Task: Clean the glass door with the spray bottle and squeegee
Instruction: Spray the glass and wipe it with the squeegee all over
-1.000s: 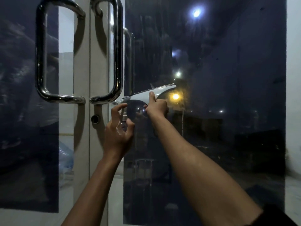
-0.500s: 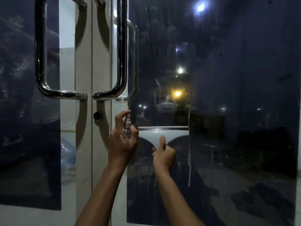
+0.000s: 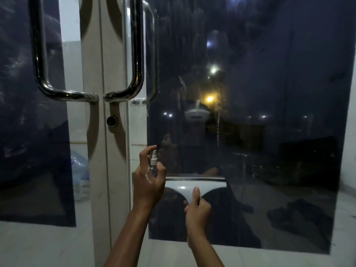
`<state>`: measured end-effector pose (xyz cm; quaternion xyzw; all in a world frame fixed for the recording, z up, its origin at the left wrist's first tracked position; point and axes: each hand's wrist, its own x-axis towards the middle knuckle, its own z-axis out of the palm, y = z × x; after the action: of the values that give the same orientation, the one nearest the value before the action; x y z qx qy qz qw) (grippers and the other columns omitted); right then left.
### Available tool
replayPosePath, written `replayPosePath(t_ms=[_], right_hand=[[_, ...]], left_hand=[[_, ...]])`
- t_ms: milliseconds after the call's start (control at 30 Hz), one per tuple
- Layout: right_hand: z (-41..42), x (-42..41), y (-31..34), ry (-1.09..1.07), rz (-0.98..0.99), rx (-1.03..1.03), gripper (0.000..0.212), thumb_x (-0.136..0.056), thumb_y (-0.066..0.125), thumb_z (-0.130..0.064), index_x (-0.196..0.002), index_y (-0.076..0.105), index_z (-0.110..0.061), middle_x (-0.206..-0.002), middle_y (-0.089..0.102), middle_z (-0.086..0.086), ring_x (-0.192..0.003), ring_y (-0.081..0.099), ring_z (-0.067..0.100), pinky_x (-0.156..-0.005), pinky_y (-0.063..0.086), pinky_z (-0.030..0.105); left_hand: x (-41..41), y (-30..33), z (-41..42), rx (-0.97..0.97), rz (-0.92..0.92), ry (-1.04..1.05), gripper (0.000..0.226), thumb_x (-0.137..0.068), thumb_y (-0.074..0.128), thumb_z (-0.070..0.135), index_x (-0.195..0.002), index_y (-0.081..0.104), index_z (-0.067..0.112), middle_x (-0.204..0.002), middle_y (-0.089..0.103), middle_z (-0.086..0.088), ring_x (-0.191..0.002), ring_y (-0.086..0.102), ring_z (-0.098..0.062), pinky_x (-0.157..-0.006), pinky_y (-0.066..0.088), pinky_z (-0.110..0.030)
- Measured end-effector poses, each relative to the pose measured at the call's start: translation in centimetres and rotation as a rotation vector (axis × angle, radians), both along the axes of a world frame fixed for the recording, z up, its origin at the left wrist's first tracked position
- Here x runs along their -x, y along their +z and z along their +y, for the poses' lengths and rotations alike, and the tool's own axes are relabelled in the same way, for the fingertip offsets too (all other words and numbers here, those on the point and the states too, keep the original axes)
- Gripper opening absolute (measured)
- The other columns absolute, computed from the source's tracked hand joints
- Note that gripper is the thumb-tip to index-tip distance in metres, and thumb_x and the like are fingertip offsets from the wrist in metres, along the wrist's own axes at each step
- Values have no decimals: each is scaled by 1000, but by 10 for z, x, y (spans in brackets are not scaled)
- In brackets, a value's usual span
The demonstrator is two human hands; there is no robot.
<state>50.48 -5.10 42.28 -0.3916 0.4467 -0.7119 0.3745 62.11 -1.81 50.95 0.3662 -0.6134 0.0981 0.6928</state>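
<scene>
Squeegee (image 3: 194, 185) held against glass door (image 3: 269, 132) by right hand (image 3: 197, 210).

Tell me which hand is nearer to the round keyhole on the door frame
Left. The left hand, holding the spray bottle, is just below and right of the keyhole. The right hand grips the squeegee lower and farther right.

No readable text anywhere in my view.

I find no letters, numbers, brand marks or signs on the spray bottle (image 3: 153, 166) in my left hand (image 3: 148, 186), on the squeegee (image 3: 194, 187) in my right hand (image 3: 197, 211), or on the glass door (image 3: 269, 132). The bottle's surface is too small and dim to show any label.
</scene>
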Motion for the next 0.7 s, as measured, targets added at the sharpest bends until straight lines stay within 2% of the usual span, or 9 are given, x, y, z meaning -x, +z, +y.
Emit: replayPosePath(t_ms=[67, 133, 200, 333, 467, 567, 700], right_hand=[[2, 0, 33, 58, -20, 115, 55, -90, 45, -57, -81, 67, -7, -64, 68, 5, -53, 63, 9, -48, 47, 20], [-5, -3, 77, 57, -14, 204, 53, -97, 46, -53, -83, 67, -7, -66, 67, 3, -53, 62, 4, -49, 46, 18], [-13, -8, 125, 36, 6, 259, 50, -102, 47, -46, -85, 68, -3, -67, 66, 2, -49, 58, -2, -46, 42, 12], [-29, -17, 172, 55, 15, 267, 47, -104, 48, -43, -79, 65, -6, -67, 67, 1, -45, 57, -5, -42, 38, 9], [-35, -20, 142, 57, 10, 182, 47, -101, 50, -49, -74, 63, -13, -70, 69, 2, -58, 63, 6, -53, 46, 19], [-35, -22, 93, 89, -43, 137, 46, -101, 50, -48, -79, 65, -11, -73, 68, 3, -63, 63, 13, -59, 48, 28], [-26, -24, 8, 68, 11, 6, 44, -101, 51, -45, -82, 67, -9, -76, 70, 4, -71, 68, 17, -64, 53, 27]], left_hand=[[-3, -5, 3, -4, 11, 13, 43, -98, 49, 24, -137, 39, 39, -101, 60, 19, -78, 66, -10, -65, 56, -22], [-5, -10, 6, -10, 28, 17, 44, -98, 49, 25, -137, 37, 43, -103, 63, 11, -81, 68, -8, -67, 57, -20], [-7, -15, 8, -14, 41, 17, 46, -98, 48, 26, -133, 35, 53, -94, 64, 6, -76, 67, -8, -63, 54, -16], [-9, -26, 13, -17, 58, 36, 47, -97, 49, 23, -131, 35, 53, -90, 61, 15, -78, 66, -3, -63, 50, -9], [-16, -40, 16, -36, 82, 57, 44, -97, 49, 22, -132, 37, 46, -83, 60, 16, -72, 65, -6, -59, 50, -11], [-21, -51, 17, -62, 106, 80, 41, -96, 49, 23, -134, 40, 35, -90, 59, 21, -78, 65, -4, -62, 50, -8], [-24, -64, 21, -100, 119, 94, 41, -96, 51, 22, -135, 43, 29, -91, 61, 22, -81, 65, -3, -64, 49, -6]])
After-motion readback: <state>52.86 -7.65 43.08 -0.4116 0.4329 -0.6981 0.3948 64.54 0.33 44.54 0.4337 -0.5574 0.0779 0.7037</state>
